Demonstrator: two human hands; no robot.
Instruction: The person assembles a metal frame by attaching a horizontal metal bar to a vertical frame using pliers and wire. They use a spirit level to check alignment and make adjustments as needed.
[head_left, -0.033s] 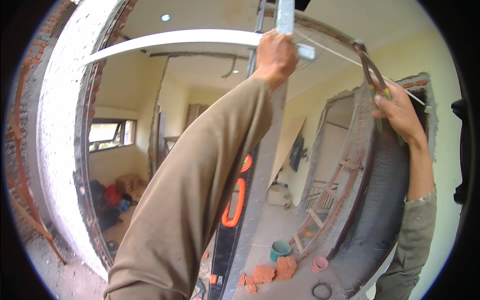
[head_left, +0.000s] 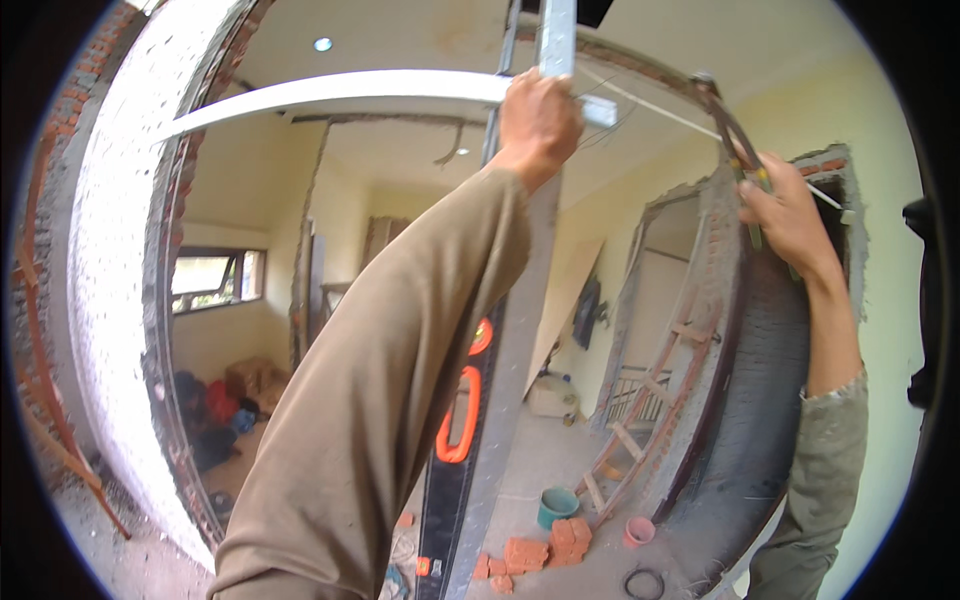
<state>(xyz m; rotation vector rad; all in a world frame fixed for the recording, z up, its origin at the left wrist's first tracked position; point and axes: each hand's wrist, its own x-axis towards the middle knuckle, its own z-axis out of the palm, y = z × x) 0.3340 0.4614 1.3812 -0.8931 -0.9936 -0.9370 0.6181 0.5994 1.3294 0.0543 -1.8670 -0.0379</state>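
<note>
My left hand (head_left: 542, 115) is raised and closed where a pale horizontal metal bar (head_left: 380, 88) crosses an upright grey metal profile (head_left: 557, 35). The back of the hand hides the exact grip. Thin wires stick out close to the bar's right end. Higher up on the right, my right hand (head_left: 785, 205) is wrapped around the handles of steel pincers (head_left: 728, 120), whose jaws point up and away from the bar. A black spirit level (head_left: 450, 505) with orange grips stands upright along the profile, partly behind my left sleeve.
A wooden ladder (head_left: 655, 385) leans by a rough doorway on the right. Red bricks (head_left: 527, 553), a green bucket (head_left: 558, 508) and a pink bucket (head_left: 638, 532) stand on the floor below. A bright plastered wall edge (head_left: 120, 250) rises at the left.
The whole view has shifted slightly, so the bars and both hands appear a little lower and further left. Both hands keep their holds.
</note>
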